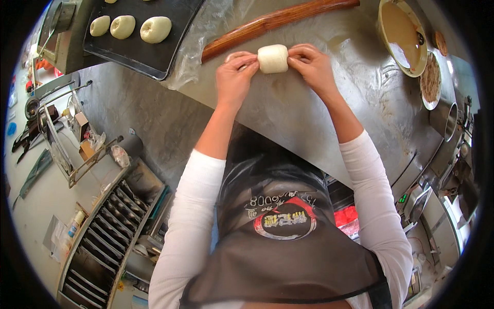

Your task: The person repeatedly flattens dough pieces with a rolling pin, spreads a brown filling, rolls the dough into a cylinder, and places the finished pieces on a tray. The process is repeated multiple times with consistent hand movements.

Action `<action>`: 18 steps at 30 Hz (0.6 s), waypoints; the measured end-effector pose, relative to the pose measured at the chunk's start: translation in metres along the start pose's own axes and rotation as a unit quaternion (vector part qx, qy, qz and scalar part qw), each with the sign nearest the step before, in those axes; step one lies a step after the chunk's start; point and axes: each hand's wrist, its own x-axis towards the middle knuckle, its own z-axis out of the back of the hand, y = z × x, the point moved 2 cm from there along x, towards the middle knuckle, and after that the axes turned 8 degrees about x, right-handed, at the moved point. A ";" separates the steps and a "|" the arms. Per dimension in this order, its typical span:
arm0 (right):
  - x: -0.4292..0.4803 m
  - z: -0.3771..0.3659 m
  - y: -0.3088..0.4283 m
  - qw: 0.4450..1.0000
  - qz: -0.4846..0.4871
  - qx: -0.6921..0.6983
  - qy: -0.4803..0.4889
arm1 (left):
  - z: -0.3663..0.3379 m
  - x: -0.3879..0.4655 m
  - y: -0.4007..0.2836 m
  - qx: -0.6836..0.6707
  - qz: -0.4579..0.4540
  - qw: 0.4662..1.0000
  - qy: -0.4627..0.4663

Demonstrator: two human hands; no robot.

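Note:
A short cylinder of pale dough [273,59] is held at its two ends, above or on the metal worktop [370,108]; the gap beneath it cannot be judged. My left hand [236,75] pinches one end between thumb and fingers. At the opposite end, my right hand [314,67] pinches in the same way. Just beyond both hands lies a long brown wooden rolling pin [270,24], set slantwise. Several rounded dough pieces [156,29] rest on a black baking tray [127,54] at the upper left.
Crumpled clear plastic film [193,50] lies between tray and rolling pin. To the right are a large bowl of tan liquid or paste [403,36], a plate with a brown layer [430,79] and a metal pot [444,119]. A slotted metal rack [106,235] stands lower left.

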 end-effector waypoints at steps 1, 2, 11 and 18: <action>0.002 -0.004 -0.001 1.000 -0.019 0.011 0.023 | -0.002 0.000 -0.002 -0.005 0.012 1.000 0.013; 0.003 -0.003 -0.001 0.996 -0.074 0.003 0.054 | -0.003 0.000 -0.006 -0.023 -0.004 0.999 0.038; 0.004 0.013 0.002 0.966 -0.175 0.166 0.098 | 0.013 0.006 -0.006 -0.104 0.119 0.985 0.071; 0.002 -0.007 -0.011 0.995 -0.085 0.001 0.051 | 0.000 0.013 -0.008 0.005 0.065 0.995 0.071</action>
